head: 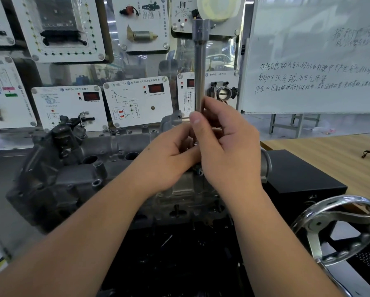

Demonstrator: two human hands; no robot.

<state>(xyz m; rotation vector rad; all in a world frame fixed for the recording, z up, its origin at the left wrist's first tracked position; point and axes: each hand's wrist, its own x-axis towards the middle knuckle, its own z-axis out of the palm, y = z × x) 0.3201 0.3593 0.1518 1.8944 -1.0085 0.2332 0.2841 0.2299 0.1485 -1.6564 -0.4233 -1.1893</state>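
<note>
Step in hand, as I read it: fitting or adjusting something at the bottom end of a long metal tool (pixel 200 78), held over the engine block (pixel 72 174) before it goes into or comes off a hole there.

The tool is upright at mid-scene and raised above the block. Its top end reaches up in front of the far training panels (pixel 137 101).

The right hand (pixel 224 146) grips the lower shaft. Its fingers (pixel 211 108) are curled round it and the thumb lies up the near side. The left hand (pixel 169 159) comes in from the left, with its fingers curled shut on the very bottom of the tool, under the right thumb. Whether a small part is pinched there too I cannot tell, because it is hidden by both hands.

Next move, my guess:
- Keep the shaft vertical.
- Free the left hand once the end is set.
- Lower the tool straight into a bore on the block.
- Any tilt would likely make it bind.

Tool look:
- A plain grey steel tube, slim and straight, with a dull shine.
- A thicker sleeve or socket section at the top.
- No handle or crossbar visible.
- The bottom end is not visible.

Also around:
- A chrome handwheel (pixel 338 228) at near right.
- A black box (pixel 297 172) to the right of the block, on the wooden counter (pixel 329 151).
- A whiteboard (pixel 308 61) with handwriting at far right.
</note>
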